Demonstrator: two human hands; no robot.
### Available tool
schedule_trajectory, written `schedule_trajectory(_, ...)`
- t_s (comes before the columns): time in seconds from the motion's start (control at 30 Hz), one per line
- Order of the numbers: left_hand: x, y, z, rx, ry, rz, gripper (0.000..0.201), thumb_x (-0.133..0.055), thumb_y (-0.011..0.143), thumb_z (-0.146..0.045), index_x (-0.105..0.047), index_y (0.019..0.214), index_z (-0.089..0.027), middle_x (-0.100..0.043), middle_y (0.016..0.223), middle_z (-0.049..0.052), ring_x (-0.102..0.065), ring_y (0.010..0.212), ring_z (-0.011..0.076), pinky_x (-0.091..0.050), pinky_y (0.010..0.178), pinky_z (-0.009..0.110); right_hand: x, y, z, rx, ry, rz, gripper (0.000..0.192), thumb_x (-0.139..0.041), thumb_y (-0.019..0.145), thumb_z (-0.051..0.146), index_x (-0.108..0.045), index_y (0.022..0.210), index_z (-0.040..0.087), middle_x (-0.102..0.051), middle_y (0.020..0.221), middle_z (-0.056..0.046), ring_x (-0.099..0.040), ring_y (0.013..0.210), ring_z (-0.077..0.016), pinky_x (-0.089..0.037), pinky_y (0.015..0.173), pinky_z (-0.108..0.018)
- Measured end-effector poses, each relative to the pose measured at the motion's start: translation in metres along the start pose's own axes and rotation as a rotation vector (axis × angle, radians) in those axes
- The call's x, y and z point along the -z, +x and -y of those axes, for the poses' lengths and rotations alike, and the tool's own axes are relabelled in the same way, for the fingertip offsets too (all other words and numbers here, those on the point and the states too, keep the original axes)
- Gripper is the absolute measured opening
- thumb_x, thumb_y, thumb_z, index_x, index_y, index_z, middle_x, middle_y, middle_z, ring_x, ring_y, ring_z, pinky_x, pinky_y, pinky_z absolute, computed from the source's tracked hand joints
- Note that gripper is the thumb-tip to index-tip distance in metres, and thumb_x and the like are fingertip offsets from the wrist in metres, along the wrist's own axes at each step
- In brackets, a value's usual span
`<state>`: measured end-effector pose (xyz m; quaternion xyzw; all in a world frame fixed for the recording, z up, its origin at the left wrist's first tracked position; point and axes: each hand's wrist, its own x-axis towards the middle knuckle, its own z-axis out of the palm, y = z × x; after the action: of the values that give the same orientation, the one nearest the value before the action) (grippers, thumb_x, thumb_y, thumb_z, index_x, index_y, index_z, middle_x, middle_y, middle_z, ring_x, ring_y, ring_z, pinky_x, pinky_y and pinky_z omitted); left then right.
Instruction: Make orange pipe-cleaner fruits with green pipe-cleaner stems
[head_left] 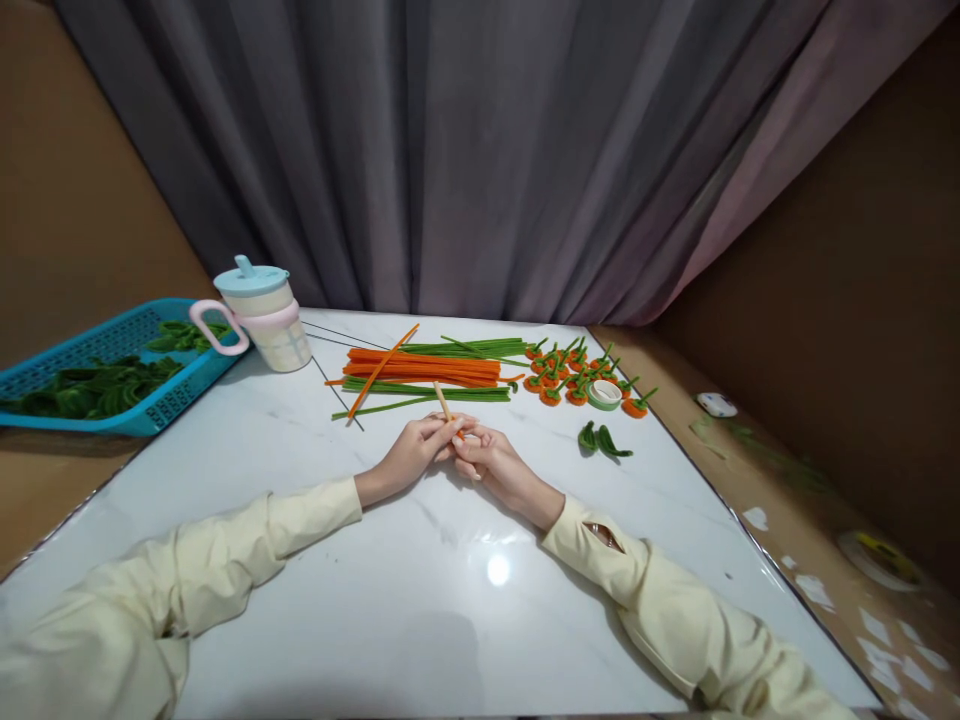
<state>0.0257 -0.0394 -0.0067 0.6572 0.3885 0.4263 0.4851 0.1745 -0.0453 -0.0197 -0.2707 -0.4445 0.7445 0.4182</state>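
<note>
My left hand (417,450) and my right hand (501,468) meet over the middle of the white table, fingers closed. A thin, light wooden stick (442,400) slants up from between them, its upper end free. Low on it, a bit of orange pipe cleaner (460,434) shows at the fingertips; how it is wound is mostly hidden. Just beyond lie a bundle of orange pipe cleaners (427,368) and green pipe cleaners (442,393). To the right stand several small orange pieces with green stems (553,382). Two curled green pieces (604,440) lie nearer my right hand.
At the left, a blue basket (154,410) holds green curled pieces, with a lidded cup (281,335) beside it. A roll of tape (604,394) sits among the orange pieces. Paper scraps (814,590) lie beyond the table's right edge. A grey curtain (480,160) hangs behind.
</note>
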Motion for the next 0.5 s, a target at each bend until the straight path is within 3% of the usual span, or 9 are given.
schedule_trajectory(0.1,0.0023,0.0026,-0.0011,0.010,-0.009,0.017,0.049,-0.052,0.084,-0.045,-0.052,0.043,-0.018,-0.069,0.080,0.009,-0.054,0.107,0.0262,-0.036,0.094,0.034,0.0012,0.0012,-0.0005,0.003,-0.007,-0.008,0.022,-0.071,0.069,0.026,-0.058,0.081,0.013,-0.054,0.052,0.004,-0.032,0.038,-0.0031,-0.015,0.041,-0.021)
schedule_trajectory(0.2,0.0027,0.0055,-0.0014,0.017,-0.026,0.011,0.043,-0.055,0.082,-0.045,-0.059,0.050,-0.016,-0.069,0.099,0.010,-0.052,0.109,0.0257,-0.037,0.093,0.033,0.0004,0.0019,0.0004,0.012,-0.001,-0.028,0.024,-0.072,0.069,0.029,-0.053,0.074,0.015,-0.063,0.065,0.000,-0.035,0.039,-0.0025,-0.018,0.041,-0.020)
schedule_trajectory(0.33,-0.0018,0.0052,-0.0014,0.065,-0.102,-0.021,0.036,-0.054,0.082,-0.046,-0.068,0.092,-0.014,-0.062,0.116,0.010,-0.056,0.074,0.0150,-0.044,0.067,0.027,-0.0013,0.0018,0.0015,0.020,0.007,-0.048,0.026,-0.073,0.068,0.029,-0.050,0.072,0.016,-0.066,0.067,-0.001,-0.035,0.038,-0.0026,-0.019,0.041,-0.020)
schedule_trajectory(0.4,-0.0038,0.0040,-0.0021,0.086,-0.191,-0.044,0.040,-0.059,0.080,-0.044,-0.063,0.107,-0.015,-0.063,0.113,0.010,-0.052,0.065,0.0109,-0.042,0.059,0.023,-0.0016,0.0016,0.0017,0.019,0.008,-0.052,0.026,-0.073,0.067,0.028,-0.050,0.072,0.016,-0.067,0.067,-0.002,-0.035,0.038,-0.0028,-0.018,0.040,-0.020)
schedule_trajectory(0.5,-0.0044,0.0027,-0.0034,0.095,-0.253,-0.068,0.042,-0.064,0.076,-0.041,-0.065,0.106,-0.012,-0.067,0.090,0.007,-0.052,0.063,0.0115,-0.041,0.059,0.022,-0.0014,0.0016,0.0016,0.021,0.012,-0.055,0.026,-0.073,0.067,0.027,-0.050,0.070,0.016,-0.067,0.069,-0.003,-0.036,0.039,-0.0028,-0.017,0.040,-0.020)
